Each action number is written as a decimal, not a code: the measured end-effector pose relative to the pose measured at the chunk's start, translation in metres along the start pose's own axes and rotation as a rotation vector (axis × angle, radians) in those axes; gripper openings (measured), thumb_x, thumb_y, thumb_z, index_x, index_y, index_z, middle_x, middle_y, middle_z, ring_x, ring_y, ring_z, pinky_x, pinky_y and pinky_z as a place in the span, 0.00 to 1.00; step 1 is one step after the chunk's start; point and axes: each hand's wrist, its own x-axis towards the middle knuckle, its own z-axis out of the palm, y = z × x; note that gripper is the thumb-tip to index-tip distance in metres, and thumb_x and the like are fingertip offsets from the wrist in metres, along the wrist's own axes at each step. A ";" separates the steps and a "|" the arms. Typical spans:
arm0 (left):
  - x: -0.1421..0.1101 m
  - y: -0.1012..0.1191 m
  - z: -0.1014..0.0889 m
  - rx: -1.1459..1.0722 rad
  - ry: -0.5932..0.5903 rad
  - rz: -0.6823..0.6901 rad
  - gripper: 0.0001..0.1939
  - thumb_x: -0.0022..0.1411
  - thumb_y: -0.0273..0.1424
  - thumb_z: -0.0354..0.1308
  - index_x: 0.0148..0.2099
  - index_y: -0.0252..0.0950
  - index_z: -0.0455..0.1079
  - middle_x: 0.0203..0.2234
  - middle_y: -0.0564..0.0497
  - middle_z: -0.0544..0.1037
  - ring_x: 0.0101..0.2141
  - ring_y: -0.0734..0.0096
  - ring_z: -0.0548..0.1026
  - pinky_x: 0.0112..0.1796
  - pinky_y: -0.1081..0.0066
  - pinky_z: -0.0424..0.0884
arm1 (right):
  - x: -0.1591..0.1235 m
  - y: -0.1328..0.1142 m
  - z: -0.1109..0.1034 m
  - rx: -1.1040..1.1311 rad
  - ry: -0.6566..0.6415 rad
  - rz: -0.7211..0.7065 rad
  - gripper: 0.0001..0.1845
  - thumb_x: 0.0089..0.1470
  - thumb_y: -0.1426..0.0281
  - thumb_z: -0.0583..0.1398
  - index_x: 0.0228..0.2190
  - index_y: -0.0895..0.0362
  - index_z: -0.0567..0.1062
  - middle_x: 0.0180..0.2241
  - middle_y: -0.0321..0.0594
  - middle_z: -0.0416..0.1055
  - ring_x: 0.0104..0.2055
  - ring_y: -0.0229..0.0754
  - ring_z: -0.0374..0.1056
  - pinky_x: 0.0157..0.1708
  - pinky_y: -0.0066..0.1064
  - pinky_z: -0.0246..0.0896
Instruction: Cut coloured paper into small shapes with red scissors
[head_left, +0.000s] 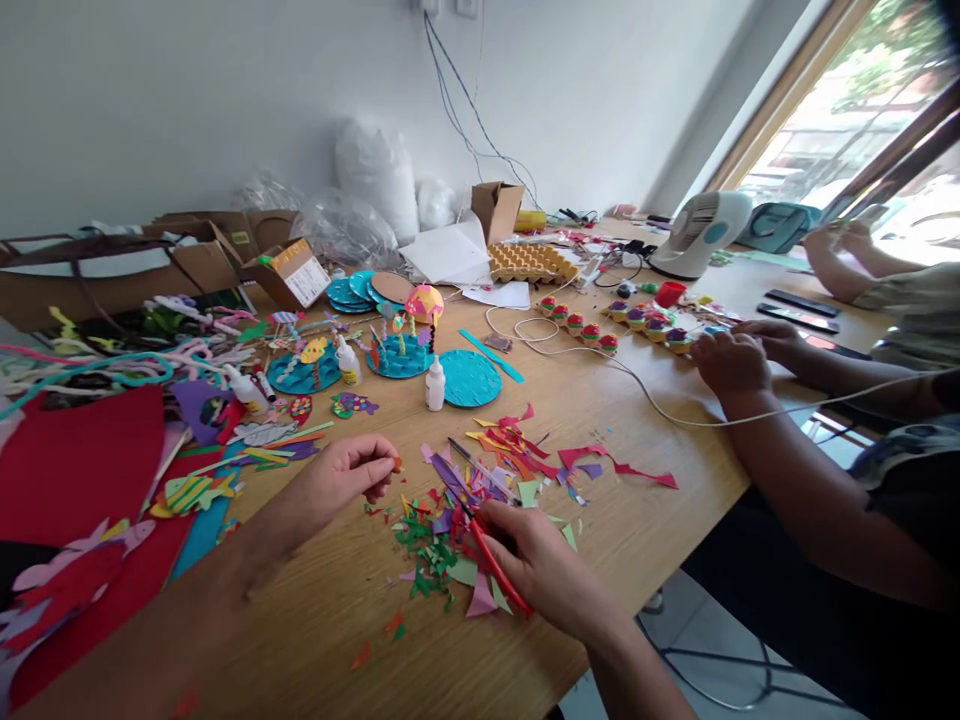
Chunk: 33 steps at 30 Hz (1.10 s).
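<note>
Between the thumb and forefinger of my left hand (349, 470) is a small orange-red scrap of paper (397, 464). Red-handled scissors (495, 565) are held in my right hand (544, 560), with the blades pointing away toward the far left. Beneath and around the scissors lies a heap of cut paper, including green scraps (427, 555) and red strips (517, 440). A thin pen-like tool (480, 465) rests on the heap beside the blades.
A white glue bottle (435, 385) stands by a blue disc (470, 379). Fish cutouts and red sheets (75, 450) cover the left side. At right, another person's hands (731, 360) work near painted egg-carton cups (577, 323). A white cable (660, 408) crosses the table; a fan (697, 235) stands behind.
</note>
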 end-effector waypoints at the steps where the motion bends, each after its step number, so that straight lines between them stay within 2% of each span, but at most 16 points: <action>1: 0.001 -0.003 -0.005 0.050 -0.010 0.001 0.10 0.57 0.37 0.49 0.31 0.35 0.63 0.22 0.55 0.67 0.24 0.75 0.65 0.27 0.74 0.64 | 0.000 0.002 0.000 -0.007 0.002 0.004 0.15 0.58 0.67 0.51 0.21 0.57 0.62 0.18 0.31 0.58 0.20 0.33 0.51 0.20 0.25 0.42; 4: 0.005 -0.010 -0.024 0.264 -0.040 -0.002 0.12 0.58 0.38 0.47 0.32 0.35 0.64 0.22 0.55 0.67 0.23 0.74 0.66 0.27 0.74 0.64 | -0.002 0.009 0.000 -0.056 0.040 0.017 0.14 0.58 0.67 0.50 0.22 0.57 0.63 0.19 0.32 0.60 0.21 0.34 0.52 0.21 0.26 0.44; 9: 0.006 -0.028 -0.060 0.456 -0.048 -0.059 0.09 0.52 0.36 0.51 0.26 0.36 0.65 0.18 0.57 0.65 0.21 0.73 0.64 0.23 0.76 0.60 | -0.003 0.022 0.001 -0.064 0.072 -0.036 0.16 0.58 0.63 0.48 0.22 0.56 0.63 0.17 0.32 0.59 0.19 0.35 0.52 0.20 0.27 0.44; 13: 0.008 -0.042 -0.076 0.604 -0.054 -0.093 0.09 0.51 0.34 0.50 0.26 0.35 0.67 0.17 0.56 0.66 0.21 0.73 0.64 0.22 0.76 0.57 | -0.002 0.026 0.000 -0.056 0.075 -0.051 0.18 0.58 0.60 0.47 0.22 0.56 0.63 0.17 0.33 0.60 0.19 0.35 0.53 0.19 0.27 0.45; 17: 0.011 -0.056 -0.083 0.730 -0.059 -0.085 0.09 0.52 0.32 0.49 0.25 0.35 0.68 0.17 0.55 0.68 0.22 0.71 0.65 0.25 0.75 0.58 | -0.002 0.025 -0.002 -0.064 0.071 -0.063 0.18 0.58 0.61 0.47 0.24 0.56 0.65 0.18 0.35 0.62 0.20 0.36 0.54 0.20 0.27 0.47; 22: 0.014 -0.071 -0.090 0.843 -0.023 -0.059 0.10 0.53 0.28 0.48 0.27 0.36 0.70 0.24 0.51 0.74 0.28 0.67 0.69 0.29 0.73 0.60 | -0.003 0.024 -0.003 -0.069 0.087 -0.069 0.17 0.59 0.61 0.47 0.25 0.56 0.66 0.18 0.35 0.63 0.20 0.36 0.54 0.20 0.27 0.47; 26: 0.015 -0.078 -0.093 0.920 0.009 -0.050 0.09 0.54 0.30 0.49 0.26 0.36 0.69 0.23 0.52 0.73 0.27 0.67 0.69 0.27 0.73 0.58 | -0.002 0.025 -0.003 -0.063 0.078 -0.065 0.17 0.58 0.61 0.47 0.23 0.56 0.65 0.17 0.34 0.62 0.19 0.35 0.53 0.19 0.27 0.46; 30: 0.011 -0.070 -0.090 0.989 0.017 -0.038 0.10 0.55 0.32 0.48 0.25 0.36 0.67 0.19 0.53 0.69 0.23 0.69 0.66 0.25 0.73 0.55 | -0.001 0.023 -0.005 0.003 0.065 -0.053 0.18 0.58 0.60 0.47 0.22 0.56 0.62 0.18 0.33 0.59 0.20 0.35 0.53 0.20 0.26 0.46; 31: 0.009 -0.066 -0.087 0.998 0.009 -0.025 0.09 0.55 0.31 0.47 0.27 0.36 0.66 0.21 0.53 0.70 0.24 0.69 0.66 0.26 0.73 0.56 | -0.001 0.023 -0.006 0.023 0.047 -0.038 0.18 0.58 0.60 0.47 0.22 0.55 0.62 0.18 0.33 0.59 0.21 0.35 0.54 0.20 0.26 0.47; 33: 0.003 -0.054 -0.080 1.001 -0.049 0.020 0.08 0.56 0.30 0.47 0.30 0.37 0.67 0.25 0.52 0.72 0.29 0.67 0.68 0.30 0.73 0.58 | 0.000 0.022 -0.006 -0.054 0.102 0.019 0.17 0.57 0.61 0.49 0.20 0.55 0.60 0.17 0.32 0.57 0.20 0.35 0.52 0.21 0.27 0.45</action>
